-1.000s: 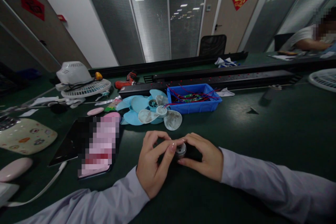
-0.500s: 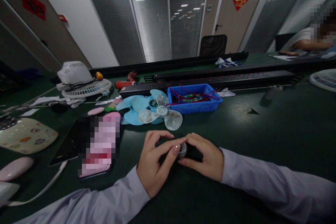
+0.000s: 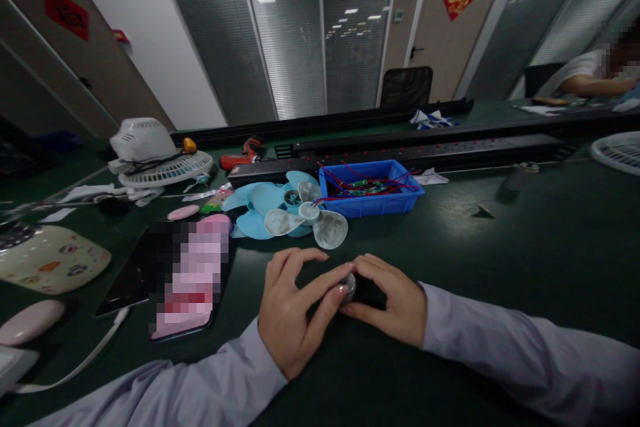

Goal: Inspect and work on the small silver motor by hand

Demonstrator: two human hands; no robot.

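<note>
A small round grey metal part (image 3: 351, 287) is gripped between both hands, low over the dark green table. My left hand (image 3: 295, 313) has its thumb and index fingertip on the part's near left side and top, with the other fingers loosely bent. From the right, my right hand (image 3: 395, 300) pinches the same part, index finger at the back and thumb at the front. The fingers cover much of the part, so its exact kind is unclear. Just beyond the hands lie a grey-white fan blade (image 3: 331, 228) and light blue fan blades (image 3: 265, 200).
A blue bin (image 3: 385, 207) holds circuit boards and red wires. To the left are a phone (image 3: 193, 287), a black tablet (image 3: 133, 273), and a white fan (image 3: 145, 140). An orange-red drill (image 3: 237, 160) lies behind. Another person (image 3: 580, 80) sits far right.
My left hand has shifted slightly left, and its thumb and index finger have moved over the part, covering more of its top. My right hand stays nearly still.
</note>
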